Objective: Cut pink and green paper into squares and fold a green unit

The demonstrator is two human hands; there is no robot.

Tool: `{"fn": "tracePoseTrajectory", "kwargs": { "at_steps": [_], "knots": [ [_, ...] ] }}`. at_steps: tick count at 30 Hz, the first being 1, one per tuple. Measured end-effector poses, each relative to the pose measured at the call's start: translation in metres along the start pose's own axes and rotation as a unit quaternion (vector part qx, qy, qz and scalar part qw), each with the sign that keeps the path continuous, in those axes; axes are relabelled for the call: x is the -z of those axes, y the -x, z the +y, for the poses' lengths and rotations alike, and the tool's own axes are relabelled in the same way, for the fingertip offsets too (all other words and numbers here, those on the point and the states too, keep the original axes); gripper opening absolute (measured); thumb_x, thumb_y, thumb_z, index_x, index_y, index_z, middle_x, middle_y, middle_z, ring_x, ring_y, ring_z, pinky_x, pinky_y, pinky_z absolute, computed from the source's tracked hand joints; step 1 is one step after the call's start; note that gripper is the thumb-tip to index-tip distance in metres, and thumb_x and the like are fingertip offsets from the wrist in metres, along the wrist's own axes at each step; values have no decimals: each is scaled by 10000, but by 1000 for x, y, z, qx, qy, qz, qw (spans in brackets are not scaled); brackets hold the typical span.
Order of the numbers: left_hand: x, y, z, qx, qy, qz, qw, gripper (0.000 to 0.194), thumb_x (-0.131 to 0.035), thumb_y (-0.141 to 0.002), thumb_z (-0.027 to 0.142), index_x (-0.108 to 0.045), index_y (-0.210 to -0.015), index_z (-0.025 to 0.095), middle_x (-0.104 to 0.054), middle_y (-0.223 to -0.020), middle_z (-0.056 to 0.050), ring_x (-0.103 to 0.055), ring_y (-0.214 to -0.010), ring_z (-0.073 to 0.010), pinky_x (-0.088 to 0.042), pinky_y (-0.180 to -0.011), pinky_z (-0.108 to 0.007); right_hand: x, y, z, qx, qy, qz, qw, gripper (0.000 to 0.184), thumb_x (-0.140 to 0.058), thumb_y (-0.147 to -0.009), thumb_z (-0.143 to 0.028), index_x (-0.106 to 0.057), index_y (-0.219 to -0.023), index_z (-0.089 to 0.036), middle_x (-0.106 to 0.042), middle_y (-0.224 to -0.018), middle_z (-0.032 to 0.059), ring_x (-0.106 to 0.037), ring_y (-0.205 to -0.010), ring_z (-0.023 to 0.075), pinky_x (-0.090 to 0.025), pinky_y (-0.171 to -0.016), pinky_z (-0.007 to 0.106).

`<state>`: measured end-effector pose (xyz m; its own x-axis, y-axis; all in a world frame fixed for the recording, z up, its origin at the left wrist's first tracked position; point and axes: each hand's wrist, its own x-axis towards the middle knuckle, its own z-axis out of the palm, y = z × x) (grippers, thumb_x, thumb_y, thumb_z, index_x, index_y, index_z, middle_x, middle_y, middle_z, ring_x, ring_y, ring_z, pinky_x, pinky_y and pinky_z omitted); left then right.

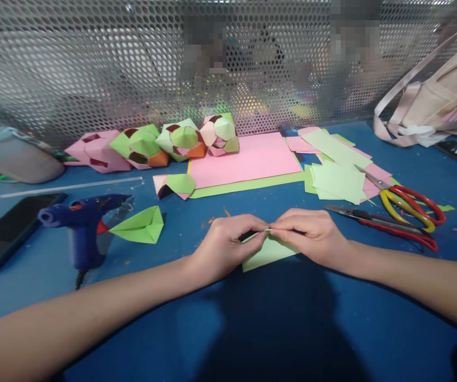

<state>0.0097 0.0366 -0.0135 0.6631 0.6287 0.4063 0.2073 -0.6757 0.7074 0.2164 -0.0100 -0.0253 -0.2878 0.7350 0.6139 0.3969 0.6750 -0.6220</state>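
Note:
A pale green piece of paper point(270, 253) lies on the blue table in front of me, its far edge pinched by both hands. My left hand point(230, 244) grips that edge from the left between thumb and fingers. From the right, my right hand point(312, 233) pinches it too, the fingertips of both hands nearly meeting. The hands cover part of the paper. Left of them sits a folded bright green paper piece point(143, 227), and beyond it a small pink and green folded piece point(176, 185).
A blue glue gun point(83, 223) and a phone point(9, 228) lie left. Behind are folded paper balls point(139, 146) and pink sheets point(248, 159). Cut green papers point(337, 180), scissors point(407, 204) and a utility knife point(383, 223) lie right. A perforated metal panel point(133, 69) borders the back.

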Motion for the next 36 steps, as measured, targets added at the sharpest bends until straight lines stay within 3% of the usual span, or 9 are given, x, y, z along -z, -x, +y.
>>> {"fn": "tracePoseTrajectory", "kwargs": {
  "at_steps": [4,11,16,20,24,29,36],
  "knots": [
    [-1,1,-1,5,-5,16,1000,132,-618,-878,105,-731,-880,174,-772,-889,-16,-721,-805,-119,-528,-716,-187,0,1,0,-32,4,-4,999,72,-659,-889,-145,-731,-898,-151,-711,-809,54,-657,-729,136,-521,-640,267],
    [-4,1,-3,13,-21,5,1000,134,-601,-823,48,-622,-763,165,-710,-837,-8,-669,-776,-106,-483,-695,-202,-3,1,1,-15,30,-18,999,110,-603,-900,-111,-704,-880,-151,-675,-780,40,-618,-708,126,-481,-628,265],
    [-5,-2,-5,83,23,61,994,80,-628,-849,154,-606,-776,178,-682,-823,-5,-633,-755,-124,-481,-676,-240,-3,0,0,-43,42,14,998,93,-657,-882,-159,-674,-973,-165,-683,-887,48,-633,-811,148,-510,-729,296],
    [-5,-6,-7,123,5,101,987,33,-639,-838,179,-636,-870,182,-627,-778,20,-542,-663,-103,-428,-601,-234,-2,-1,0,-63,48,41,996,47,-646,-894,-149,-647,-925,-184,-647,-841,16,-603,-765,128,-496,-690,278],
    [-5,-9,-6,97,-19,73,992,112,-594,-818,108,-657,-874,181,-592,-780,25,-514,-692,-98,-406,-635,-234,-2,-5,0,-41,50,61,996,98,-594,-925,-108,-640,-896,-190,-647,-834,18,-607,-770,126,-495,-692,284],
    [-9,-9,-4,133,15,42,990,102,-563,-771,84,-603,-779,177,-536,-702,43,-469,-645,-92,-374,-598,-230,-5,-7,2,21,45,79,996,92,-597,-930,-118,-631,-958,-198,-662,-874,39,-629,-809,141,-517,-705,305],
    [-10,-8,-3,181,83,46,979,89,-595,-792,220,-539,-732,186,-551,-726,25,-492,-665,-112,-378,-592,-249,-6,-6,2,-24,52,98,994,70,-624,-914,-149,-595,-933,-210,-623,-860,19,-603,-777,136,-495,-679,293]
  ]
}}
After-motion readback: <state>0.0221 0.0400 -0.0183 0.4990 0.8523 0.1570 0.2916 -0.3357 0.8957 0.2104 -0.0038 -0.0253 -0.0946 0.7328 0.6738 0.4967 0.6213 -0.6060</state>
